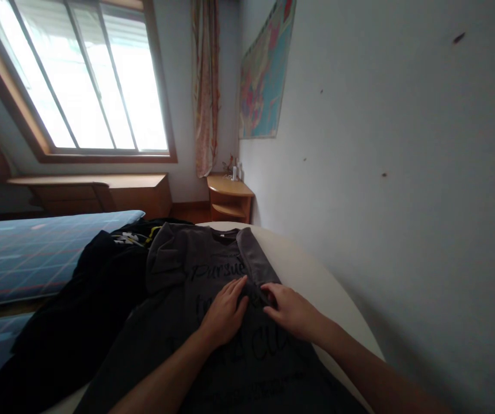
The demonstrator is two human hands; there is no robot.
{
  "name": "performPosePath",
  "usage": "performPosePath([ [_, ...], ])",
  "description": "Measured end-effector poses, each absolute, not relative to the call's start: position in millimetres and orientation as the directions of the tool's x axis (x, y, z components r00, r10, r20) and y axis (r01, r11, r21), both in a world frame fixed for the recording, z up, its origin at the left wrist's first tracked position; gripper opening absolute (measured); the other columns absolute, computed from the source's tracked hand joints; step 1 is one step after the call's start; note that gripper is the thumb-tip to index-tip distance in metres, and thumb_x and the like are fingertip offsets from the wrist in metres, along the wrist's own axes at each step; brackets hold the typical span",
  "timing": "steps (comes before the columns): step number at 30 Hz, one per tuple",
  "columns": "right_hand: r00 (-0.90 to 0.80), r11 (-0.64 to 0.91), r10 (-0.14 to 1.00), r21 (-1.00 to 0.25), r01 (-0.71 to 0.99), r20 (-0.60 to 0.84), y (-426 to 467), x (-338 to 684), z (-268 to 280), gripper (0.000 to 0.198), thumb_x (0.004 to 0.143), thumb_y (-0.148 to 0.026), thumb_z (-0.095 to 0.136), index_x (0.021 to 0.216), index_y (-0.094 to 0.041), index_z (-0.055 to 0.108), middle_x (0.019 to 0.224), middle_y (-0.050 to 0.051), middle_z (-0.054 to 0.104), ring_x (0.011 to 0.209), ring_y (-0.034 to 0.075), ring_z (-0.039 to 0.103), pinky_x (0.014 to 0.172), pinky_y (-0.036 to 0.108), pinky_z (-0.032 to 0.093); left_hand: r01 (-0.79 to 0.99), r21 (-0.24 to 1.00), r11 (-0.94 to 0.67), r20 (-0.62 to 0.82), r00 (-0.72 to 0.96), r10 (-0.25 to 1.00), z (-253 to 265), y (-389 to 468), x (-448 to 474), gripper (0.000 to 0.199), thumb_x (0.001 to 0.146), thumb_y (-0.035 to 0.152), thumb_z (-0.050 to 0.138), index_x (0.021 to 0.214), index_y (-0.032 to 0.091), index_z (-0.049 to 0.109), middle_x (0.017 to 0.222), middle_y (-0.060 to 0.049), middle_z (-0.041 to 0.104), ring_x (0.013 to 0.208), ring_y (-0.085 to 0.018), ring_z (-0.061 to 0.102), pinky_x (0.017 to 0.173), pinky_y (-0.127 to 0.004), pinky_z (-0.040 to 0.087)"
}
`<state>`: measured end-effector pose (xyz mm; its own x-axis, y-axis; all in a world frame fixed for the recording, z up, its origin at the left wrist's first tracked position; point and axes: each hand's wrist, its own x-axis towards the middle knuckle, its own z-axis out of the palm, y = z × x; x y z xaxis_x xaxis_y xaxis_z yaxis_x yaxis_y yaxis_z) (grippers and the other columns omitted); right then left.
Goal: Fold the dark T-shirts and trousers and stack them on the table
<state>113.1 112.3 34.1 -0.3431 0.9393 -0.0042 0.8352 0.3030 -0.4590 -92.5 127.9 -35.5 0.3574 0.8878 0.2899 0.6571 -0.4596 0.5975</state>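
A dark grey T-shirt (pixel 213 368) with black lettering lies face up, its neckline at the far end. Its left-side sleeve is folded inward, and the right-side sleeve (pixel 256 259) also lies folded over the front. My left hand (pixel 225 310) rests flat on the printed chest, fingers stretched forward and thumb apart. Just to its right, my right hand (pixel 293 310) has its fingers curled around the edge of the folded sleeve, with a dark bit of cloth between fingers and thumb. The fingertips of that hand are partly hidden.
The shirt lies on a round-edged white table (pixel 316 270) near the wall. Black clothing (pixel 96 282) is heaped at its left, next to a blue plaid mattress (pixel 35 247). Behind are a wooden desk (pixel 139 183), a corner shelf (pixel 230 187) and a window.
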Motion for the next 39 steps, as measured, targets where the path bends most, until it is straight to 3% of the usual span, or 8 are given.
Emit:
performPosePath([
  [3,-0.366,0.301,0.925,-0.399,0.866,-0.097,100,115,34,0.052,0.076,-0.021,0.067,0.126,-0.014,0.056,0.104,0.011,0.07,0.089,0.023,0.065,0.075,0.03,0.044,0.656,0.596,-0.462,0.288,0.362,0.886,-34,128,-93,0.052,0.098,0.03,0.041,0.149,0.019,0.042,0.15,-0.009,0.05,0.141,-0.022,0.042,0.118,-0.044,0.034],
  [10,-0.305,0.247,0.916,-0.233,0.94,-0.26,74,133,46,0.028,0.075,-0.031,0.066,0.1,-0.021,0.061,0.089,0.007,0.07,0.08,0.024,0.064,0.061,0.028,0.033,0.758,0.509,-0.409,0.273,0.309,0.911,-20,155,-81,0.05,0.097,0.034,0.045,0.146,0.024,0.048,0.142,-0.008,0.058,0.129,-0.026,0.053,0.11,-0.042,0.04],
  [17,-0.363,0.26,0.921,-0.467,0.845,-0.143,64,128,45,0.017,0.083,-0.02,0.054,0.097,-0.019,0.064,0.088,0.005,0.071,0.077,0.019,0.064,0.066,0.027,0.038,0.837,0.478,-0.267,0.185,0.201,0.962,-11,204,-54,0.042,0.096,0.039,0.048,0.133,0.027,0.063,0.139,-0.009,0.06,0.126,-0.032,0.053,0.106,-0.046,0.041],
  [22,-0.374,0.23,0.919,-0.606,0.762,-0.121,55,118,39,0.029,0.089,-0.025,0.054,0.113,-0.016,0.066,0.107,0.01,0.072,0.098,0.023,0.067,0.085,0.031,0.045,0.853,0.496,-0.162,0.156,0.096,0.983,-19,219,-37,0.044,0.091,0.036,0.054,0.132,0.02,0.063,0.144,-0.018,0.053,0.131,-0.038,0.047,0.103,-0.053,0.041],
  [26,-0.437,0.251,0.886,-0.634,0.732,-0.154,50,121,35,0.055,0.079,-0.019,0.061,0.134,-0.015,0.057,0.13,0.014,0.064,0.119,0.026,0.059,0.101,0.033,0.041,0.828,0.519,-0.212,0.189,0.131,0.973,-20,224,-33,0.053,0.084,0.016,0.057,0.137,0.015,0.057,0.15,-0.015,0.047,0.132,-0.029,0.05,0.109,-0.039,0.041],
  [30,-0.423,0.196,0.894,-0.718,0.668,-0.15,49,118,43,0.06,0.078,-0.022,0.062,0.138,-0.019,0.053,0.115,0.009,0.068,0.093,0.02,0.065,0.083,0.028,0.047,0.811,0.531,-0.246,0.25,0.127,0.96,-19,230,-40,0.061,0.081,0.004,0.049,0.142,0.013,0.052,0.155,-0.009,0.042,0.134,-0.02,0.048,0.112,-0.023,0.036],
  [35,-0.474,0.226,0.846,-0.641,0.733,-0.244,47,112,47,0.072,0.067,-0.023,0.073,0.137,-0.019,0.053,0.098,0.005,0.069,0.083,0.02,0.063,0.069,0.026,0.043,0.835,0.53,-0.149,0.224,0.032,0.974,-26,237,-55,0.055,0.078,0.007,0.054,0.132,0.016,0.062,0.144,-0.012,0.054,0.128,-0.03,0.053,0.11,-0.04,0.041],
  [39,-0.446,0.259,0.859,-0.537,0.803,-0.252,43,108,46,0.044,0.077,-0.024,0.061,0.121,-0.019,0.063,0.098,0.008,0.071,0.085,0.022,0.064,0.071,0.028,0.042,0.827,0.534,-0.177,0.255,0.042,0.966,-28,240,-60,0.054,0.077,0.009,0.057,0.131,0.017,0.063,0.145,-0.009,0.054,0.125,-0.03,0.055,0.108,-0.04,0.043],
])
